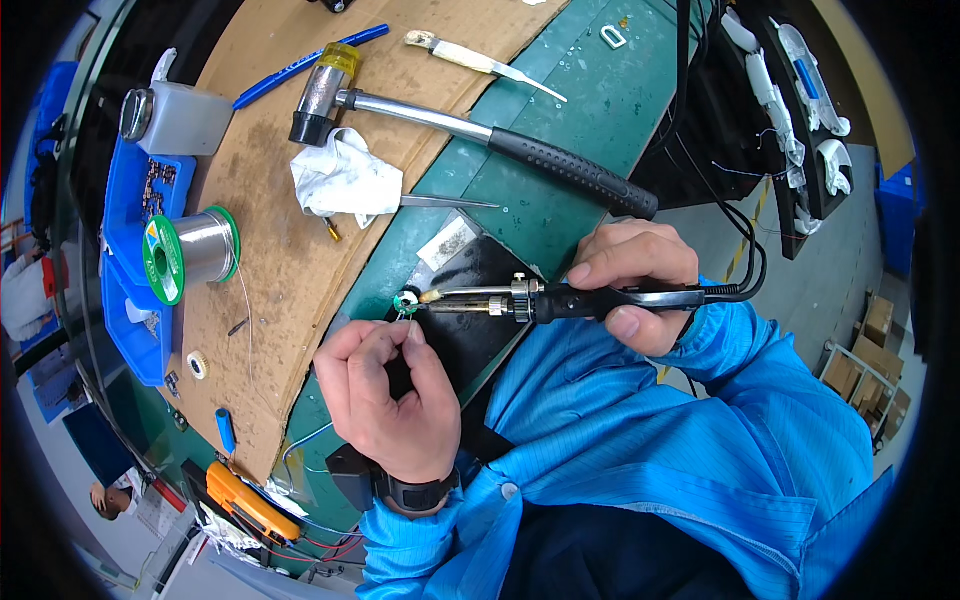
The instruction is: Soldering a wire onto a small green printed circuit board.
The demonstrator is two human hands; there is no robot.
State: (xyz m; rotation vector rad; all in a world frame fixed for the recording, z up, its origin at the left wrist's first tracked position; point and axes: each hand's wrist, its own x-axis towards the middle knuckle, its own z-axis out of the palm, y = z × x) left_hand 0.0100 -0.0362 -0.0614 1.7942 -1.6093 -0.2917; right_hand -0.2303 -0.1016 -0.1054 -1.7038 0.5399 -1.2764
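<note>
Two bare hands meet over a black pad [455, 345] in the head view, the only one here: the left hand [392, 400] has thumb and forefinger pressed together, pinching what look like thin pale leads just below a small green part [405, 303], while the right hand [645, 258] curls its fingers and thumb around the ribbed black handle of a soldering iron [570, 303]. The green part is at the iron's tip, close above the left fingertips; whether metal and part actually touch is too small to tell. Burned fingers seem the likeliest trouble, since a slip of the iron would carry its tip down onto that pinch. The part could also twist, its leads being slender, or overheat if the tip lingers; a tug on the stiff black cables [745, 290] might jerk the aim. Around them, textures vary: scuffed brown cardboard [275, 260] with a ragged edge over a smooth green bench top [570, 130], a crumpled white cloth [345, 178], a green-flanged spool of dull silver solder [205, 248] trailing one fine strand, and a hammer [430, 115] with a polished shaft and dimpled black rubbery grip.
</note>
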